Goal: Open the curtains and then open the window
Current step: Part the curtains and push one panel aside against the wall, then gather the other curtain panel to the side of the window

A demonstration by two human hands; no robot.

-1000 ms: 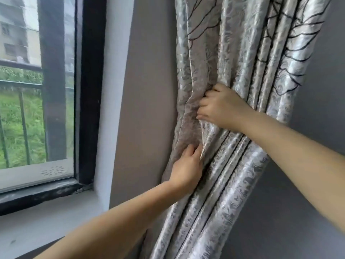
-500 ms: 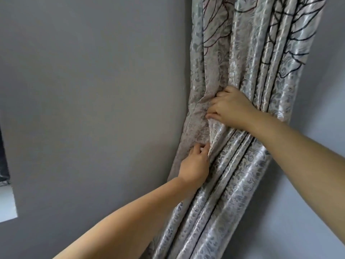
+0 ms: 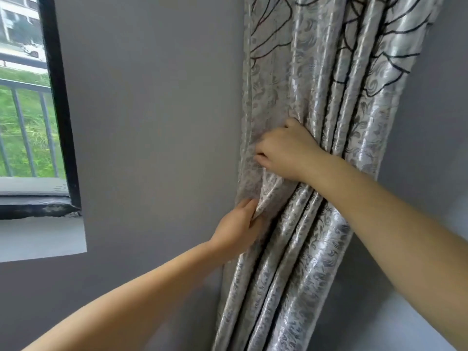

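A silvery patterned curtain point(image 3: 329, 97) with black line drawings hangs bunched in folds against the grey wall, right of centre. My right hand point(image 3: 286, 150) grips its gathered folds at mid height, fingers curled into the cloth. Below it, my left hand point(image 3: 238, 229) pinches the curtain's left edge fold. The window point(image 3: 22, 110) with its black frame point(image 3: 59, 110) is at the far left, uncovered; I cannot tell whether it is open.
A bare grey wall point(image 3: 157, 122) lies between the window and the curtain. A pale sill point(image 3: 40, 239) runs under the frame. Outside the glass are a metal railing point(image 3: 25, 127), grass and buildings.
Both hands have kept their hold on the curtain. The view swung right, hiding the window, and has now swung back left so the window shows again.
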